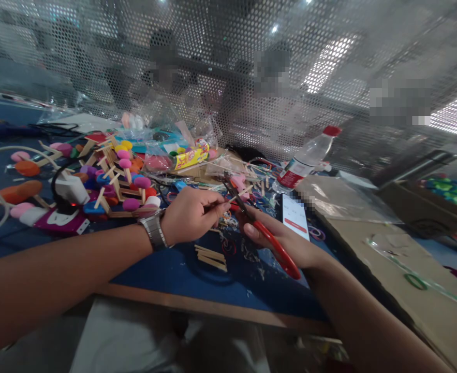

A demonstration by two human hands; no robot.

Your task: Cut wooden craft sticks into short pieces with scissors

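My left hand [195,213], with a metal watch [154,230] at its wrist, pinches a thin wooden stick [240,194]. The stick passes between the dark blades of a pair of scissors [273,243] with red handles. My right hand [280,233] is closed on those handles, and the blades point up and away from me. Whether the blades touch the stick I cannot tell. Below both hands, several short wooden stick pieces [211,257] lie side by side on the blue table [150,274].
Colourful foam pieces joined with sticks [123,181] crowd the left, beside a white plug with a cable [71,189]. A yellow packet [191,157] lies behind. To the right are a phone [293,215], a tilted plastic bottle [304,161] and cardboard [352,238]. A perforated metal screen [212,67] rises behind.
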